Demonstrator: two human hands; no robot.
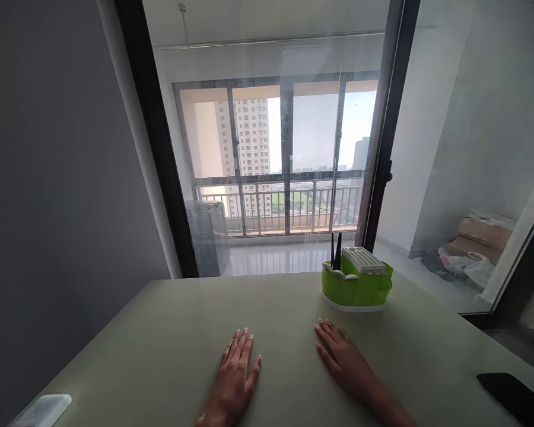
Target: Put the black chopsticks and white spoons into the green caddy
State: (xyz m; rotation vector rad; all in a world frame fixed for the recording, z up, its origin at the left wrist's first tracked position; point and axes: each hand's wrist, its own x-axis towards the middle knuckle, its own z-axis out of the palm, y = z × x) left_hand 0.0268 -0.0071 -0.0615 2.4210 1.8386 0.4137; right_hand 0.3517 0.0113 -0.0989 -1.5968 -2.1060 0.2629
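Note:
My left hand [235,370] lies flat on the pale green tabletop [160,338], palm down, fingers stretched out and holding nothing. My right hand [340,353] also rests flat on the table a little to the right, fingers extended toward a green holder [358,287]. The holder sits on a white base near the table's far edge and carries a white ribbed block [362,259] and two dark upright sticks [336,252]. My right fingertips stop a short way in front of the holder without touching it.
A black phone [514,396] lies at the table's right front corner. A white flat object [42,410] sits at the left front corner. Beyond the table is a glass sliding door [285,148] to a balcony with cardboard and bags [476,246].

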